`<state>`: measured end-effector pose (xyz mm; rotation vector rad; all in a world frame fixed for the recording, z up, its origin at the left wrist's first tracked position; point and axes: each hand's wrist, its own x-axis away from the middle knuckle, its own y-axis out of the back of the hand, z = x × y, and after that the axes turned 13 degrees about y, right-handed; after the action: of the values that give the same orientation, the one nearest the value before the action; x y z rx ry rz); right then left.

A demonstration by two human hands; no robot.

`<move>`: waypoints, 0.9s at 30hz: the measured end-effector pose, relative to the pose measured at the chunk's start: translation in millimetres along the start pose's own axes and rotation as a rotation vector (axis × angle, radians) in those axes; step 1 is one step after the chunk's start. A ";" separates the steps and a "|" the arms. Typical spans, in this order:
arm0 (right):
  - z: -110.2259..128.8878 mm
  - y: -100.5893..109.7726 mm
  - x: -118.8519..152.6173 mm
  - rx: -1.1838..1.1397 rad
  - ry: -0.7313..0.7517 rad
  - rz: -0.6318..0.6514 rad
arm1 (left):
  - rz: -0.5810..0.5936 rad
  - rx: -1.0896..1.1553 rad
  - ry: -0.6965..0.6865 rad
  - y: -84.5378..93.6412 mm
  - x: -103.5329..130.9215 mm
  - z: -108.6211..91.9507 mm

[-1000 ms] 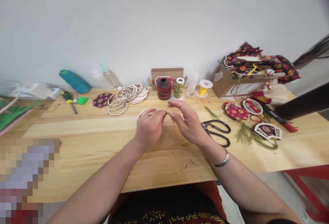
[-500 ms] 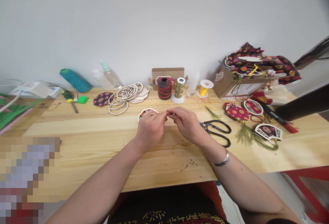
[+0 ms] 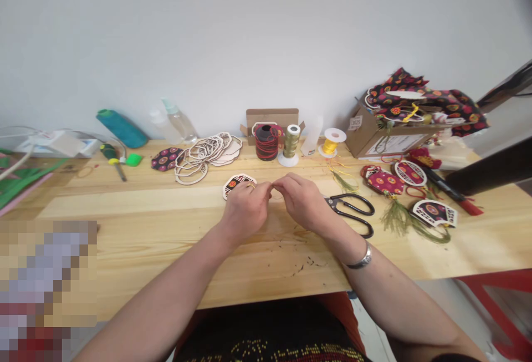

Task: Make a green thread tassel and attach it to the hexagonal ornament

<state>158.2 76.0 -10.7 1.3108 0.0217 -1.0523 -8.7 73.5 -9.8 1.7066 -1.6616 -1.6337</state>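
My left hand (image 3: 248,207) and my right hand (image 3: 300,200) meet fingertip to fingertip just above the table. Both are closed in a pinch on a thin cord (image 3: 277,195), of which only a small loop shows below the fingers; the rest is hidden. Partly behind my left hand lies a pale-framed ornament (image 3: 233,185) with dark patterned fabric in it. Black-handled scissors (image 3: 353,204) rest beside my right wrist, their blades covered by that hand.
Along the wall stand a dark red cord spool (image 3: 266,143), an olive thread cone (image 3: 291,143) and a yellow spool (image 3: 331,143). Cut-out frames (image 3: 203,154) are piled at left. A full cardboard box (image 3: 361,132) and tasselled ornaments (image 3: 386,182) occupy the right, near a black post (image 3: 494,168).
My fingertips have shifted slightly, and the olive strand between them shows less. My left hand has moved a little down and right, so more of the framed ornament is visible.
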 end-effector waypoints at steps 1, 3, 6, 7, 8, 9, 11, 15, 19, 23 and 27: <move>0.6 -0.1 0.0 0.021 0.001 0.008 | 0.006 0.010 0.016 -0.6 0.8 -0.1; 2.0 -0.2 -0.3 0.065 0.007 0.015 | 0.003 0.042 0.050 -2.0 2.3 -0.3; 4.0 0.2 -1.3 0.098 0.010 0.002 | -0.013 0.104 0.097 -3.3 3.7 -1.6; 4.4 0.6 -1.6 0.093 0.009 -0.006 | -0.013 0.127 0.110 -3.3 3.7 -2.3; 4.8 1.0 -1.9 0.081 0.008 -0.012 | -0.009 0.149 0.123 -2.9 3.5 -3.2; 5.0 1.3 -2.2 0.068 0.003 -0.017 | -0.003 0.169 0.138 -2.4 3.2 -4.2; 5.1 1.8 -2.7 0.055 -0.011 -0.023 | 0.022 0.199 0.176 -0.9 2.2 -6.2; 4.0 1.2 -3.0 0.069 -0.024 -0.032 | 0.081 0.234 0.260 1.8 0.2 -8.8; 2.6 0.3 -2.8 0.065 -0.022 -0.053 | 0.110 0.254 0.303 2.7 -1.0 -9.0; 1.6 0.7 -2.7 0.047 -0.045 -0.073 | 0.112 0.270 0.321 2.9 -1.5 -8.2; 1.5 1.3 -2.9 0.063 -0.068 -0.065 | 0.110 0.291 0.306 3.0 -0.9 -7.7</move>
<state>156.6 76.5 -7.6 1.3374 -0.0208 -1.1604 -3.9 69.6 -4.4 1.8453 -1.8641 -1.0580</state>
